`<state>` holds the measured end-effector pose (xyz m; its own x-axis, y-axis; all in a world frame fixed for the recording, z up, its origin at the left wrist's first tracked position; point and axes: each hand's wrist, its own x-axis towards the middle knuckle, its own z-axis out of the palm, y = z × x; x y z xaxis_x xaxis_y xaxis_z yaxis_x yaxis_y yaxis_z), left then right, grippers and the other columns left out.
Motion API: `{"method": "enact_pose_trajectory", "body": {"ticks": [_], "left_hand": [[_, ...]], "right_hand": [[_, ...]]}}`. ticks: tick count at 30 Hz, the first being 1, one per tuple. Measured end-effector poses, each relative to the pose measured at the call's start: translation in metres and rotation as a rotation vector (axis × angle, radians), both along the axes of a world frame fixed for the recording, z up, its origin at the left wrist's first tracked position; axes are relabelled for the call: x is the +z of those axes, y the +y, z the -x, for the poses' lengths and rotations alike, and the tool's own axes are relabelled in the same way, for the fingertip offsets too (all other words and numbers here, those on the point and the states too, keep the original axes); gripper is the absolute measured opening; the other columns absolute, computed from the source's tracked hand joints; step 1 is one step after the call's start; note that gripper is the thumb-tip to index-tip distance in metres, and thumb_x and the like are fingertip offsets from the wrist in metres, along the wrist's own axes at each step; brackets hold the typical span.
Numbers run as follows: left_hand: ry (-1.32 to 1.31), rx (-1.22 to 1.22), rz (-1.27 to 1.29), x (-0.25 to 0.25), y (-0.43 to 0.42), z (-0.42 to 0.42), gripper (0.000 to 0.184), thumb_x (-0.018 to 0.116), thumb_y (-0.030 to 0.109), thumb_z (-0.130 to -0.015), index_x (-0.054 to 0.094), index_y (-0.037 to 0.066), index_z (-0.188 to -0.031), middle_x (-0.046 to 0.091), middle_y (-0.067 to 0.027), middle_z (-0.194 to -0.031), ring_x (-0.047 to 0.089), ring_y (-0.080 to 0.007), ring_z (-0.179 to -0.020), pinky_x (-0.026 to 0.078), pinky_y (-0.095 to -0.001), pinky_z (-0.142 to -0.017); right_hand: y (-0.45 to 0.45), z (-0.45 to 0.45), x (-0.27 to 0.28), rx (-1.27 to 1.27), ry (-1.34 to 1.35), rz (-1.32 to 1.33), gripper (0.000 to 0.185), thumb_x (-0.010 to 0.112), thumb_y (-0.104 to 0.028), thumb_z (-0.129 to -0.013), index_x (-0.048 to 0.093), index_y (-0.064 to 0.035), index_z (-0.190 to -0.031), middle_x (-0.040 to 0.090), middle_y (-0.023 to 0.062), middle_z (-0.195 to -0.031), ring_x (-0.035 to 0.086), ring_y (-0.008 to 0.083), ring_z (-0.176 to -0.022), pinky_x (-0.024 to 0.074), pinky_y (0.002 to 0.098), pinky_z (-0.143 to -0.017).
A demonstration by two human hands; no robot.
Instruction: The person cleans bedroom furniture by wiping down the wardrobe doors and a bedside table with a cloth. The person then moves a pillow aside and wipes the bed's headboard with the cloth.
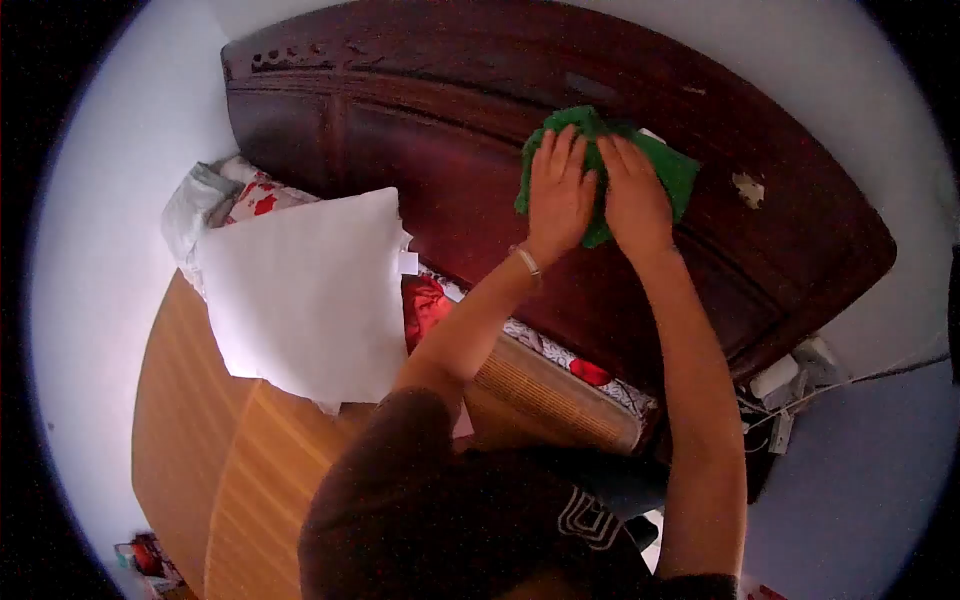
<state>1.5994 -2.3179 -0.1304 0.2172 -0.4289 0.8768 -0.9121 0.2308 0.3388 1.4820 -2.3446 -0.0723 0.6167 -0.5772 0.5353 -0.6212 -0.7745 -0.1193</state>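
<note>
A green cloth lies bunched against the dark reddish-brown wooden headboard. On its left part rests my left hand, fingers stretched out over the fabric and slightly apart. Beside it, my right hand presses on the cloth's middle with its fingers extended upward. The thumbs come close together between the two hands. Part of the cloth is hidden under my palms. A small white edge shows just behind the cloth's top.
A white pillow-like square leans at the left over red-patterned bedding. Below the headboard are a bed with a woven mat and red floral fabric. White cables and plugs lie at the right. The headboard has a peeled patch.
</note>
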Motion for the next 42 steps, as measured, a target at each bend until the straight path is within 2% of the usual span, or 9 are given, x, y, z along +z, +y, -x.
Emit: {"method": "enact_pose_trajectory", "body": {"ticks": [6,10,21,26,29,31,36,38,42], "left_hand": [[-0.293,0.008,0.099,0.018,-0.02,-0.026,0.036,0.063,0.015,-0.076,0.056,0.004,-0.11,0.051,-0.0122,-0.117,0.045,-0.0322,-0.116,0.036,-0.0456,-0.098],[-0.402,-0.045,0.029,0.015,-0.029,-0.076,0.035,0.063,0.013,-0.074,0.057,0.005,-0.108,0.053,-0.0113,-0.115,0.047,-0.0308,-0.113,0.038,-0.045,-0.096],[-0.319,0.268,-0.006,0.002,-0.037,-0.266,0.03,0.051,0.008,-0.082,0.055,0.004,-0.112,0.052,-0.0131,-0.123,0.045,-0.0308,-0.119,0.038,-0.0382,-0.1],[-0.279,0.208,-0.019,0.001,-0.039,-0.318,0.027,0.047,0.009,-0.089,0.054,0.005,-0.115,0.051,-0.012,-0.125,0.047,-0.0304,-0.119,0.039,-0.0374,-0.1],[-0.23,0.21,0.011,0.001,-0.039,-0.313,0.025,0.049,0.011,-0.09,0.056,0.005,-0.113,0.053,-0.0113,-0.122,0.05,-0.0301,-0.115,0.042,-0.0367,-0.095],[-0.01,0.311,0.018,0.002,-0.041,-0.292,0.023,0.052,0.012,-0.089,0.058,0.004,-0.109,0.055,-0.0119,-0.118,0.052,-0.0311,-0.11,0.044,-0.0372,-0.09],[-0.207,0.311,0.098,0.002,-0.036,-0.257,0.022,0.059,0.007,-0.077,0.06,0.003,-0.099,0.058,-0.0154,-0.105,0.054,-0.0348,-0.098,0.041,-0.042,-0.089],[-0.229,0.277,0.097,0.01,-0.036,-0.23,0.022,0.058,0.006,-0.075,0.06,0.002,-0.097,0.059,-0.0153,-0.102,0.054,-0.0345,-0.096,0.041,-0.042,-0.088],[-0.249,0.208,0.13,0.013,-0.035,-0.154,0.021,0.058,0.003,-0.068,0.061,0.001,-0.089,0.06,-0.0144,-0.095,0.054,-0.0331,-0.09,0.043,-0.0428,-0.083]], "right_hand": [[-0.001,-0.005,-0.012,-0.034,-0.08,0.154,0.052,0.046,0.002,-0.083,0.038,-0.0035,-0.134,0.033,0.0121,-0.142,0.034,0.0304,-0.129,0.0312,0.0361,-0.106],[-0.008,-0.016,-0.025,-0.025,0.044,0.207,0.053,0.045,0.003,-0.082,0.037,-0.003,-0.134,0.03,0.0117,-0.144,0.033,0.0302,-0.13,0.0321,0.0352,-0.106],[-0.041,-0.213,-0.014,0.278,0.1,0.111,0.052,0.043,-0.004,-0.084,0.038,-0.0084,-0.136,0.026,-0.0004,-0.148,0.025,0.0206,-0.136,0.0361,0.0316,-0.104],[-0.043,-0.262,-0.011,0.268,0.016,0.136,0.046,0.046,-0.003,-0.082,0.049,-0.0108,-0.127,0.038,-0.0016,-0.141,0.034,0.0213,-0.131,0.0392,0.0301,-0.101],[-0.034,-0.263,-0.006,0.228,0.044,0.139,0.044,0.046,-0.005,-0.083,0.05,-0.0102,-0.126,0.038,-0.0019,-0.141,0.036,0.0214,-0.129,0.0385,0.0308,-0.102],[-0.035,-0.27,-0.018,0.206,-0.029,0.096,0.043,0.047,-0.006,-0.082,0.05,-0.0097,-0.125,0.04,-0.0007,-0.139,0.038,0.0219,-0.127,0.0389,0.0317,-0.101],[-0.028,-0.232,-0.021,0.166,-0.006,0.205,0.039,0.049,-0.008,-0.082,0.051,-0.0085,-0.121,0.044,0.0041,-0.133,0.044,0.023,-0.118,0.0413,0.034,-0.096],[-0.027,-0.206,-0.017,0.155,-0.019,0.049,0.039,0.05,-0.008,-0.081,0.05,-0.0088,-0.119,0.046,0.0067,-0.129,0.045,0.025,-0.116,0.0417,0.0353,-0.093],[-0.019,-0.134,-0.02,0.11,-0.071,0.081,0.04,0.052,-0.005,-0.078,0.05,-0.0088,-0.118,0.045,0.0073,-0.128,0.045,0.0275,-0.115,0.0415,0.0377,-0.093]]}}
